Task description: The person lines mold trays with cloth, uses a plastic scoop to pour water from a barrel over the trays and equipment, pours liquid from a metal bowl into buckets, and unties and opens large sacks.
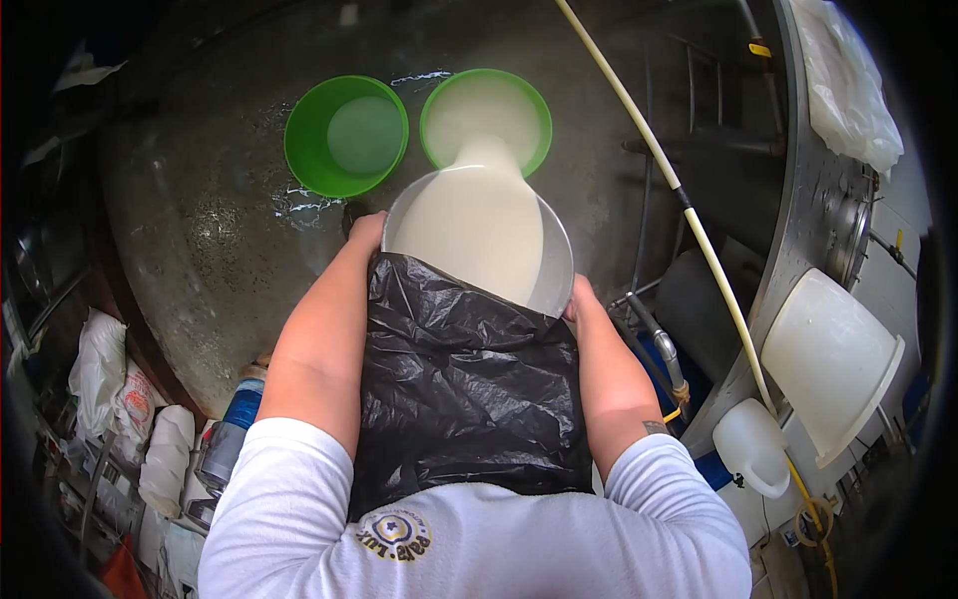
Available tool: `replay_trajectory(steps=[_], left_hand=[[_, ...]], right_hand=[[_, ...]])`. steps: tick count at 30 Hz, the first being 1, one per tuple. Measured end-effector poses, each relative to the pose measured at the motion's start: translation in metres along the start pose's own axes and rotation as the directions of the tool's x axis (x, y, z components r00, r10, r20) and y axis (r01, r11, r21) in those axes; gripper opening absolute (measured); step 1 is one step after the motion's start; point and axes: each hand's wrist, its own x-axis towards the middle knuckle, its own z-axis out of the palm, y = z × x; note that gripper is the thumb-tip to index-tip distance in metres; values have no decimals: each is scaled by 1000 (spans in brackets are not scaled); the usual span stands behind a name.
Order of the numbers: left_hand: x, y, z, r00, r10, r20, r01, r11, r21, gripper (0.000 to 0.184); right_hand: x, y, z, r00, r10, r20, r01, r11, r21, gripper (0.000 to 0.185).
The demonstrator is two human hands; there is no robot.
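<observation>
A large metal pot (560, 262) is tilted forward in front of my body. Thick cream-white liquid (469, 230) slides over its far rim into the right green bucket (545, 128), which is filled with the same pale liquid. My left hand (369, 232) grips the pot's left side, and my right hand (576, 298) holds its right side; most fingers are hidden behind the wall. Beside the pouring stream, the left green bucket (304, 140) contains a lower level of cloudy, whitish liquid. A black plastic apron (469, 389) covers my front and meets the pot's near rim.
The dark floor (220, 250) is wet around the buckets. A pale hose (639, 125) hangs diagonally on the right, near a metal counter edge (788, 215). White plastic tubs (828, 359) stand at right. Sacks (100, 369) and a blue-and-grey machine (232, 439) are at lower left.
</observation>
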Motion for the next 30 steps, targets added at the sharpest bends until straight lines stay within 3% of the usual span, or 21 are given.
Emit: replay_trajectory(steps=[2, 5, 10, 11, 14, 15, 18, 21, 25, 28, 30], left_hand=[[0, 1, -1, 999, -43, -7, 43, 998, -36, 50], [-1, -1, -2, 999, 34, 1, -34, 995, 90, 50], [1, -29, 17, 991, -132, -32, 117, 947, -300, 59], [6, -47, 27, 991, -132, -31, 117, 946, -303, 59], [-6, -81, 45, 962, -267, -52, 165, 723, -671, 70], [-22, -80, 41, 963, -265, -51, 162, 716, -679, 70], [-56, -83, 36, 969, -246, 5, 115, 439, -891, 63], [-86, -75, 21, 943, -326, 69, 176, 312, -934, 60], [-88, -91, 24, 936, -350, 47, 157, 295, -943, 56], [-76, -102, 31, 928, -365, 78, 156, 192, -969, 49], [-59, -118, 39, 952, -290, 95, 142, 145, -979, 41]], right_hand=[[-1, -1, 1, 1000, 3, -11, -3, 1000, 3, 33], [-1, 0, 3, 1000, 4, -26, -4, 1000, 15, 32], [-12, -8, 17, 993, -108, -42, 108, 994, -7, 30], [-13, -13, 22, 987, -160, -31, 159, 986, -41, 29], [-26, -33, 47, 965, -261, 13, 260, 952, -163, 26], [-31, -40, 57, 953, -301, 42, 302, 922, -244, 24], [-17, -60, 78, 935, -350, 51, 346, 875, -337, 21], [-18, -79, 105, 922, -370, 113, 383, 832, -403, 21], [-21, -101, 137, 922, -362, 136, 377, 760, -529, 22], [-31, -116, 159, 933, -329, 144, 351, 751, -559, 24], [-42, -124, 177, 956, -279, 91, 280, 776, -564, 27]])
